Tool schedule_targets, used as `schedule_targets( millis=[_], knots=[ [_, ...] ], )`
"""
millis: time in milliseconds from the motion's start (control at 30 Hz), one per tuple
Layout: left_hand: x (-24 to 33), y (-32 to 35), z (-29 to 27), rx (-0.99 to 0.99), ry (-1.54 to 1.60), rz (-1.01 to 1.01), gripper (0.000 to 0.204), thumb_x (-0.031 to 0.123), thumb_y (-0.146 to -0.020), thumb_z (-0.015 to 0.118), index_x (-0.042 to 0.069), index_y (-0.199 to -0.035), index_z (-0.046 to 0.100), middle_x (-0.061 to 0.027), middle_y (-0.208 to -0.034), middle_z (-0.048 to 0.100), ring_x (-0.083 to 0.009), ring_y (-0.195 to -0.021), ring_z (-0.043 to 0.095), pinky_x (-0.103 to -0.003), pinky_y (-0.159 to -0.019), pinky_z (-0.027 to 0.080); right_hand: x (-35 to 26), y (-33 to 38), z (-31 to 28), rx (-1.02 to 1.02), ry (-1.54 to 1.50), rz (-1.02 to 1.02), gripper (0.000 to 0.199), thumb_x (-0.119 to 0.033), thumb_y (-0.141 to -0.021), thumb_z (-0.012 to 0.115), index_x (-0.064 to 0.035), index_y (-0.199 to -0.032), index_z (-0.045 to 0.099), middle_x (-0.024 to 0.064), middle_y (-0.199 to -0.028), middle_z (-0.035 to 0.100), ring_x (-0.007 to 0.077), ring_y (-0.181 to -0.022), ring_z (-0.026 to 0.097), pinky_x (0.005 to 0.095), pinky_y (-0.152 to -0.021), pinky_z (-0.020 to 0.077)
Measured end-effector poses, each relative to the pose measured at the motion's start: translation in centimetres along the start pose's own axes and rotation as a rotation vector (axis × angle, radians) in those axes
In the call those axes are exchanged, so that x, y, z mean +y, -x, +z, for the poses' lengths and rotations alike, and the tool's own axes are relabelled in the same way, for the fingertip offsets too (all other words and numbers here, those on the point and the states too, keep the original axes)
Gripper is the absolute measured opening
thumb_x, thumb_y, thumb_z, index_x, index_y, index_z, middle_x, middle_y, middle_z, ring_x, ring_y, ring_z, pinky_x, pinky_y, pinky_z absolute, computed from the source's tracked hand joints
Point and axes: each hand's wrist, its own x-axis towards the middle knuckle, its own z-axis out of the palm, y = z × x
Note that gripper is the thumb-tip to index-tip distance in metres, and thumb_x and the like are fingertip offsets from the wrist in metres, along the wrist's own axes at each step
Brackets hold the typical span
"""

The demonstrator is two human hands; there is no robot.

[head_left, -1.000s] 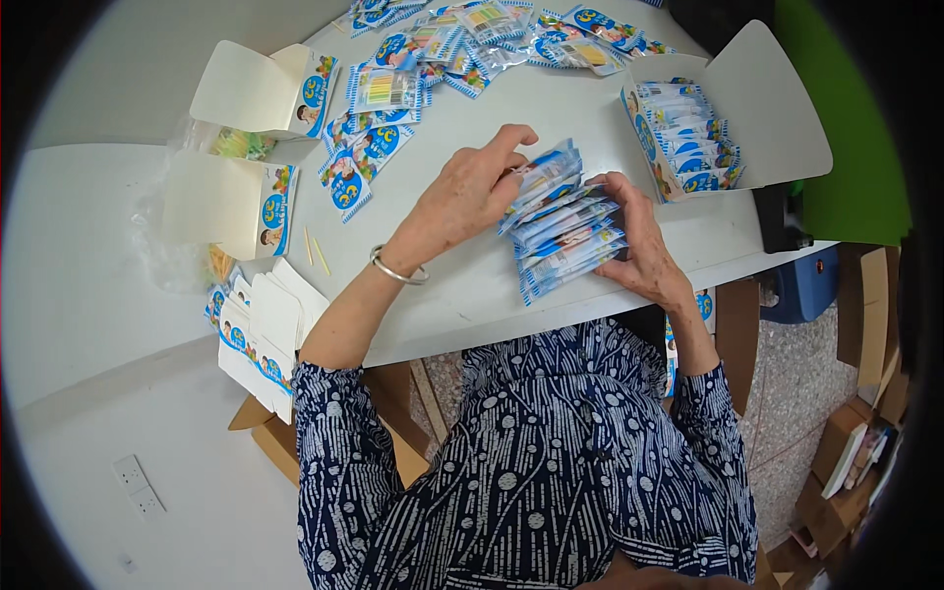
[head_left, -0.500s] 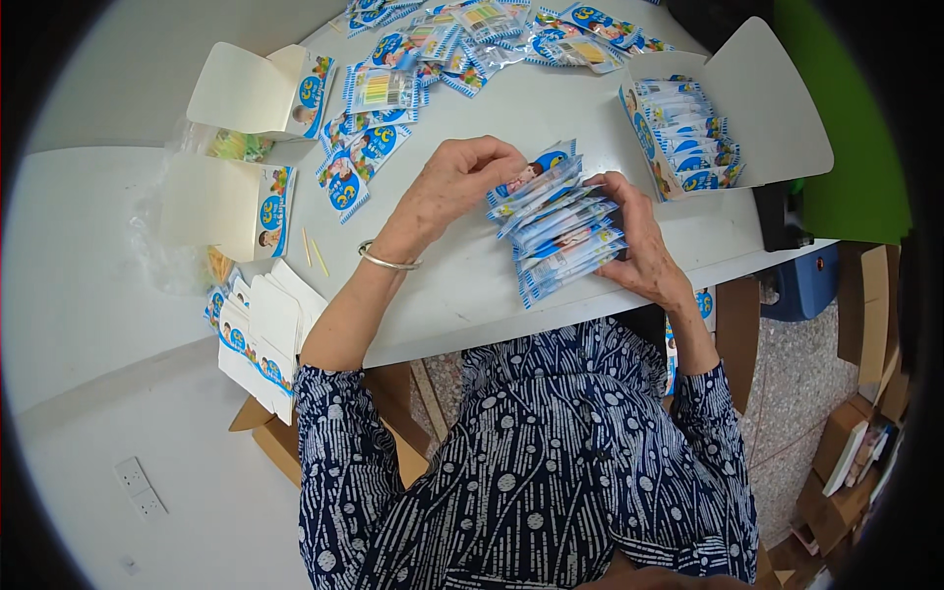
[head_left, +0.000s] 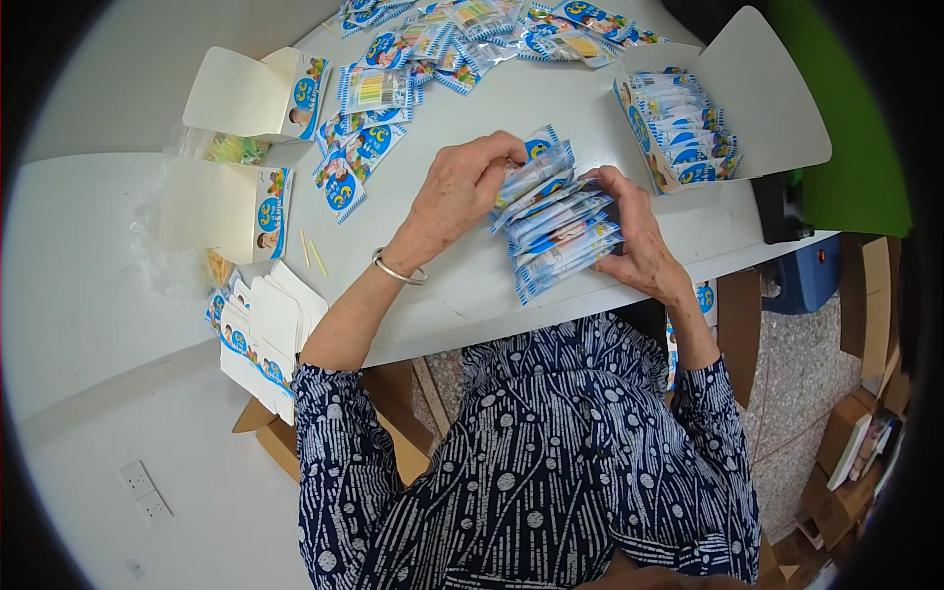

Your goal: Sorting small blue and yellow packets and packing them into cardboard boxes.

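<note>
A row of small blue-and-white plastic packets (head_left: 562,236) stands on edge, pressed together, near the table's front edge. My right hand (head_left: 639,241) is curled round the right side of the row, thumb at the near side and fingers at the far side. My left hand (head_left: 457,192) is closed at the far left end, its thumb and fingers on the last packets there. Its fingertips are partly hidden behind the packets. To the right, an open white carton (head_left: 777,118) holds rows of the same packets.
Loose packets (head_left: 379,88) lie heaped at the back of the table. Two open cartons (head_left: 231,93) stand at the left, beside a clear plastic bag (head_left: 157,246). Flattened cartons (head_left: 270,324) are stacked at the left front edge, with two thin sticks (head_left: 317,258) nearby.
My left hand's fingers have moved down against the far end of the row, and the packets there sit closer together. My right hand keeps its hold.
</note>
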Motion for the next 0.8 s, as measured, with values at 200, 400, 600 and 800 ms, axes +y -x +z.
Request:
schedule_targets(
  millis=[200, 400, 600, 800],
  knots=[
    [-0.5, 0.3, 0.2, -0.012, 0.064, -0.086, 0.027, 0.012, -0.094, 0.057, 0.007, -0.12, 0.052, -0.0156, -0.103, 0.069, -0.022, -0.096, 0.067, -0.031, -0.085, 0.052, -0.2, -0.1, -0.1, -0.01, 0.012, 0.017, 0.094, -0.017, -0.061, 0.079, -0.006, -0.141, 0.031, 0.018, -0.133, 0.046, 0.036, -0.126, 0.041, 0.0437, -0.109, 0.0304],
    [0.2, 0.2, 0.2, -0.025, 0.047, -0.151, 0.031, 0.018, -0.093, 0.061, 0.006, -0.12, 0.052, -0.0158, -0.109, 0.068, -0.0239, -0.101, 0.067, -0.033, -0.086, 0.051, 0.2, 0.0, -0.1, -0.028, 0.078, 0.022, 0.098, -0.031, -0.063, 0.08, -0.0046, -0.143, 0.031, 0.0176, -0.133, 0.044, 0.0344, -0.124, 0.044, 0.0431, -0.107, 0.0365],
    [1.8, 0.2, -0.5, -0.17, -0.023, -0.194, 0.028, 0.02, -0.09, 0.065, 0.005, -0.112, 0.056, -0.009, -0.095, 0.068, -0.0188, -0.085, 0.066, -0.033, -0.074, 0.05, -0.3, 0.0, -0.3, -0.032, 0.08, 0.042, 0.098, -0.027, -0.064, 0.079, -0.0062, -0.145, 0.027, 0.0185, -0.134, 0.044, 0.0351, -0.125, 0.043, 0.0435, -0.106, 0.0377],
    [0.7, 0.1, 0.4, -0.108, -0.04, -0.134, 0.028, 0.02, -0.088, 0.065, 0.006, -0.111, 0.056, -0.0111, -0.092, 0.067, -0.0231, -0.075, 0.065, -0.033, -0.069, 0.05, -0.5, 0.0, -0.5, -0.046, 0.07, 0.026, 0.1, -0.024, -0.064, 0.078, -0.0057, -0.146, 0.024, 0.0198, -0.136, 0.043, 0.0357, -0.125, 0.043, 0.0433, -0.107, 0.0373]
  ],
)
